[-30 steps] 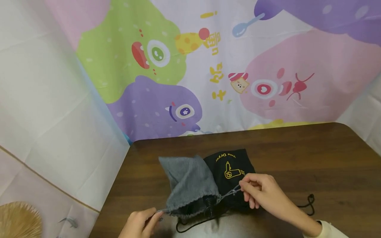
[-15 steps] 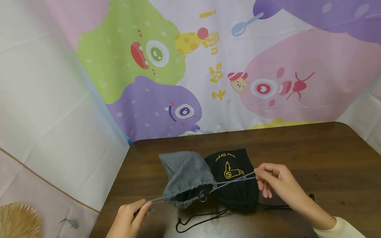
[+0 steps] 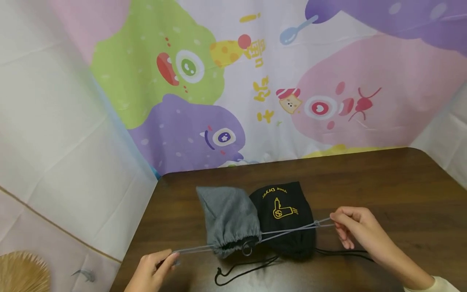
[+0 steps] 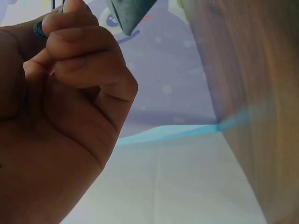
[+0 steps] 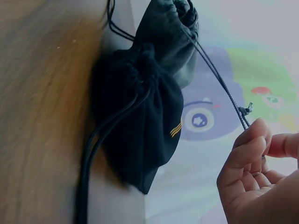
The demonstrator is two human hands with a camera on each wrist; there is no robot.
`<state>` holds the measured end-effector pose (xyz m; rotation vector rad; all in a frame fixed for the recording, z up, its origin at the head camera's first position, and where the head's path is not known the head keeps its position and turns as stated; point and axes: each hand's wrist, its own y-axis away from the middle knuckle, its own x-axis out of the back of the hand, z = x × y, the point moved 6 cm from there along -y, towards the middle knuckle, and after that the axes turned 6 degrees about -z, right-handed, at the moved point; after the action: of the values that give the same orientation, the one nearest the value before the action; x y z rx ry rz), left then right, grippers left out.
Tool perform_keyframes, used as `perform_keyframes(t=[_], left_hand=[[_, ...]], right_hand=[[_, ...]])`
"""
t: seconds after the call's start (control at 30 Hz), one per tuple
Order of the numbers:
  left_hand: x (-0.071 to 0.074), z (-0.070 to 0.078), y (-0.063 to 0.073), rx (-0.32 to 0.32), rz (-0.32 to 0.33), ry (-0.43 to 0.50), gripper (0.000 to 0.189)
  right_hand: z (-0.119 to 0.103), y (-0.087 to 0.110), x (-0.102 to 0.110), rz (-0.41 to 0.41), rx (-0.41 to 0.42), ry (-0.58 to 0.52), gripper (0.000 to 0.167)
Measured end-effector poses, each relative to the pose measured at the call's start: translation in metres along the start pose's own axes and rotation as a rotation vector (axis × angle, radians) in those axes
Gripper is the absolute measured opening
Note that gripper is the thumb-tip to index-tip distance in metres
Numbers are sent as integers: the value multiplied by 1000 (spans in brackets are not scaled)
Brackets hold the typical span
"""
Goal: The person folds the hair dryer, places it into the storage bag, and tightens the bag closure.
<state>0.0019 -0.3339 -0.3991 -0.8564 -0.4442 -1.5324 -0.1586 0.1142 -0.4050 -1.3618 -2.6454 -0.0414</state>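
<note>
A grey drawstring bag lies on the table, its gathered mouth toward me and partly drawn in. Something dark with a black ring shows in that mouth. My left hand pinches the grey cord on the left side, which runs taut to the bag. On the right, my right hand pinches the knotted end of the other grey cord, stretched across a black drawstring bag with a yellow hair dryer print. In the right wrist view, the cord's knot sits just beyond my fingertips.
Black cords from the black bag trail on the brown wooden table to both sides. A cartoon-printed cloth hangs behind the table, and a pale cloth borders its left side.
Both hands have moved apart, pulling the grey cords out longer. The grey bag's mouth has narrowed from wide to gathered. The black bag has stayed nearly in place.
</note>
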Motion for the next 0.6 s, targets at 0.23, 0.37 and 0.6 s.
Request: perform_keyframes(t=[0.23,0.37,0.6], left_hand=[[3,-21,7,34,-110,52,40],[5,-34,8,89,-115,2,38],[-3,-51,6,240,-188,-72,35]], right_hand=[[18,12,11,15,-91,12,43],[24,20,16,19,-94,10,43],[26,23,-6,-102,3,-14,35]])
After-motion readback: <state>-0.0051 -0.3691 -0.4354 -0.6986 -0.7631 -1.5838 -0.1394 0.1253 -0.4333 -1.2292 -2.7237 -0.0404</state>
